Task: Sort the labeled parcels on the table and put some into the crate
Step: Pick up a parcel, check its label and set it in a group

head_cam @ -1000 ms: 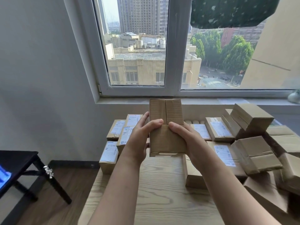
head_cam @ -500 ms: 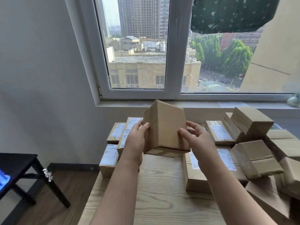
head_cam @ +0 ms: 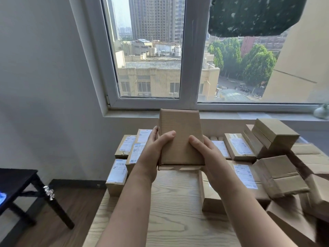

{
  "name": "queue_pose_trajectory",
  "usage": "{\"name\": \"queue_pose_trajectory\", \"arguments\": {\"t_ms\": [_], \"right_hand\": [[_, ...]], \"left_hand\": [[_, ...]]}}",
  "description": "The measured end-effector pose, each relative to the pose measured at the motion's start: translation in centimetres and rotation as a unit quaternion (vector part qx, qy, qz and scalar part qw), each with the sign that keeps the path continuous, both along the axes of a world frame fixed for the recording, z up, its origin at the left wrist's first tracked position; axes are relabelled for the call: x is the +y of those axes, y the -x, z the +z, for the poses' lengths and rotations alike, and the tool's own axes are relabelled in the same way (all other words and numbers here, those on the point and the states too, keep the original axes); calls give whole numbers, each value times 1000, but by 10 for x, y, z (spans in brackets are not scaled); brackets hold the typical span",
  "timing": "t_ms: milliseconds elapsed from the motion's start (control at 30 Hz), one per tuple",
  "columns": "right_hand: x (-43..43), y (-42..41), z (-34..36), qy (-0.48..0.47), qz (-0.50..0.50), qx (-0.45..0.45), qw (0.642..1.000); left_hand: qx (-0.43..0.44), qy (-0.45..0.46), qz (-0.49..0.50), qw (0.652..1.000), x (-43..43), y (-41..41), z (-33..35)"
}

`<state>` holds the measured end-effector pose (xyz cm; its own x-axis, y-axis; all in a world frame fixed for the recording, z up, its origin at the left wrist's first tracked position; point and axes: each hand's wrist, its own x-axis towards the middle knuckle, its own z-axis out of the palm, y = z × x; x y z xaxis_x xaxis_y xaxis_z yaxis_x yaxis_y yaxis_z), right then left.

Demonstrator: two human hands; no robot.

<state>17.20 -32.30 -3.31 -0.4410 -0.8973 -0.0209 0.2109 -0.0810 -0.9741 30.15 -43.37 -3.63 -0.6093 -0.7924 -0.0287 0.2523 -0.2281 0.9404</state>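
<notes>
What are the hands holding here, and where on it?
A plain brown cardboard parcel: left hand grips its lower left edge, right hand its lower right edge, thumbs on the near face.

white labels (head_cam: 117, 171) on parcels, print too small to read

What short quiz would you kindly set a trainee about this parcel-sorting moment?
1. True or false: the face of the held parcel toward the camera bears a white label.
2. How is that parcel held? A. by one hand; B. by both hands; C. it lies untouched.
3. On which side of the wooden table does the black side table stand?
Key: 1. False, that face is plain cardboard. 2. B: the left hand and right hand grip its sides. 3. The left.
</notes>
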Motion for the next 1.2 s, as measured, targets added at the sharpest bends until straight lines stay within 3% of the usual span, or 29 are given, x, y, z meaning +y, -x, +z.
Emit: {"name": "queue_pose_trajectory", "arguments": {"t_ms": [500,800,933,1033,1200], "right_hand": [[4,2,2,14,-10,23,1000],[-1,13,-4,-82,-38,-43,995],[0,13,-1,-52,-59,-54,995],[-1,14,-3,-46,-81,1,996],[-6,10,-4,-34,-101,64,992]], "left_hand": [[-2,-11,11,1000,0,1,-7],[64,-77,-18,995,7,-4,5],[10,-56,11,998,3,-2,3],[-48,-10,51,997,-1,0,1],[-70,39,86,993,4,7,5]]}}
